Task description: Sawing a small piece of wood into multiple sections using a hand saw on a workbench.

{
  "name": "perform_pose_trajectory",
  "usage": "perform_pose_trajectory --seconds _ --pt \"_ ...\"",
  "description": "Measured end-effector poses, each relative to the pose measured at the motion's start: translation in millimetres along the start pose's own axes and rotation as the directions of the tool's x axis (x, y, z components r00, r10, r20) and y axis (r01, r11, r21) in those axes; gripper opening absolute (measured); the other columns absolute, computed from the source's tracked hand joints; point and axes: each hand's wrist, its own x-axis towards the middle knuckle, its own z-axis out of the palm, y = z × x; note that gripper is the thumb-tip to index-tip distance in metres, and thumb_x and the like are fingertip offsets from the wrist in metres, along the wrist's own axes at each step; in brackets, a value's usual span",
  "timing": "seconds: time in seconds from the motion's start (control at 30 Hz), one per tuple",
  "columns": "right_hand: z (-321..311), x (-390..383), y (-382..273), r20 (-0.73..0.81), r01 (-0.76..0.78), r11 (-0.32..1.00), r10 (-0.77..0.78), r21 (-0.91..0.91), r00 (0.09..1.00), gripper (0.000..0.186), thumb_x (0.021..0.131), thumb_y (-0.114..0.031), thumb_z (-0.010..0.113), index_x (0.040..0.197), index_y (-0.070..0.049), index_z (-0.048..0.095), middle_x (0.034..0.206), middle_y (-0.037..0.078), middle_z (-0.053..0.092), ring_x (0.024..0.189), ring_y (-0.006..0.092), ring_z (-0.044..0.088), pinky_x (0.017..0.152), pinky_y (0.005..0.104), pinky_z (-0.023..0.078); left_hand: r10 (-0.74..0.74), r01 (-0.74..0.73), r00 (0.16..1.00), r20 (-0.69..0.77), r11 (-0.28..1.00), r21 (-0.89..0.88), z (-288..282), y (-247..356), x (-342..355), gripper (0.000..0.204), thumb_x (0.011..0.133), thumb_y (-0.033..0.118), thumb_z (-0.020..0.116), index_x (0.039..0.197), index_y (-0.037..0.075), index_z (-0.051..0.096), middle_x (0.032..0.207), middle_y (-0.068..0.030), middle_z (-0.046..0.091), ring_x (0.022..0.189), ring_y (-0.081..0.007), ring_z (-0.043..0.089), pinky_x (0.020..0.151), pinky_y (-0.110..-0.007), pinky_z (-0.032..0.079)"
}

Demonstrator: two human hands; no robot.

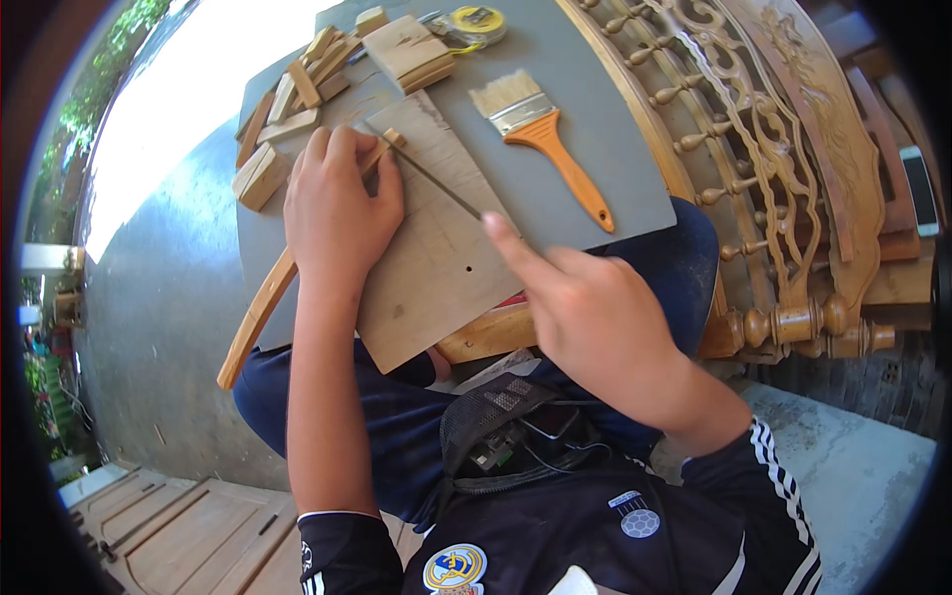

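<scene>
My left hand [339,213] is closed round a slim wooden stick [260,315], pressing it onto a flat, thin wooden board [426,268]. The stick's far end pokes out past my fingertips, and its long near part slants down to the left beyond the board. In my closed right hand [605,322] is a thin, dark, file-like tool [438,182], the index finger stretched along it. Its far tip meets the stick's end beside my left fingers. The tool's handle is hidden inside my hand. A paintbrush [555,149] with an orange handle lies right of the board.
Beyond my left hand sit a wooden block [260,178], a pile of small offcuts [305,83] and a larger block [409,56]. A yellow tape measure [478,24] lies at the grey table's [605,109] far edge. Carved, turned woodwork [783,159] stands right, near a phone [920,190].
</scene>
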Motion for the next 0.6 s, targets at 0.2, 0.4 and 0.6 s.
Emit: perform_pose_trajectory --seconds 0.2,0.4,0.6 --pt "-13 -16 1 0.076 -0.012 1.0 0.011 0.007 0.997 0.064 0.089 -0.001 0.063 0.152 -0.007 0.054 0.078 0.016 0.064 0.065 0.0362 0.065 0.062 0.0457 0.055 0.074 -0.074 0.997 0.01 0.997 -0.009 -4 -3 0 0.016 0.089 0.016 0.071 0.098 0.004 0.067 0.1 -0.0134 0.069 0.097 -0.037 0.068 0.084 -0.045 0.054" --pt "13 30 3 0.052 0.043 0.999 -0.041 -0.024 0.998 0.065 0.087 -0.002 0.062 0.151 -0.005 0.054 0.079 0.016 0.066 0.066 0.0384 0.067 0.064 0.0477 0.057 0.044 -0.044 0.999 0.009 0.999 -0.012 2 -2 -7 0.016 0.088 0.02 0.072 0.093 0.006 0.065 0.095 -0.0117 0.064 0.095 -0.0343 0.066 0.084 -0.046 0.054" --pt "-19 -19 -4 0.079 -0.001 1.0 0.004 -0.031 0.997 0.065 0.087 -0.002 0.061 0.152 -0.005 0.053 0.077 0.015 0.064 0.062 0.0364 0.066 0.062 0.0471 0.057 0.037 -0.037 0.999 -0.003 0.999 -0.022 -1 3 -1 0.018 0.088 0.019 0.073 0.096 0.005 0.065 0.096 -0.0116 0.065 0.097 -0.0362 0.066 0.086 -0.047 0.052"
